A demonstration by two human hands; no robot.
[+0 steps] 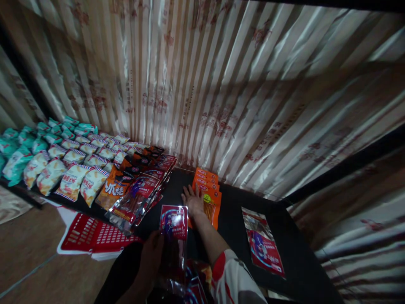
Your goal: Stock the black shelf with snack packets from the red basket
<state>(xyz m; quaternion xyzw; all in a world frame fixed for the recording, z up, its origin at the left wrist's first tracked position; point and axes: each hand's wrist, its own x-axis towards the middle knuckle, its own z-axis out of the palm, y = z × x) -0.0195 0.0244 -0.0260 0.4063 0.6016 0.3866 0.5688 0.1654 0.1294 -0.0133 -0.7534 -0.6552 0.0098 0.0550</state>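
My left hand (152,252) grips a red snack packet (174,226) with a dark, see-through lower part, held upright near the shelf's front edge. My right hand (193,202) lies palm down with fingers spread, touching the left side of a row of orange snack packets (212,207). These overlap one another and run back toward the curtain. Below my left hand's packet, more shiny packets (198,285) show in part, dim and partly hidden by my arm. A single red packet (264,249) lies flat to the right.
The black shelf (232,236) backs onto a striped curtain (190,84). To the left stand red packets (139,194), orange-brown bags (114,188), white bags (74,179) and teal bags (19,164) in rows. A red basket (95,234) sits below the shelf. Dark posts (348,169) flank it.
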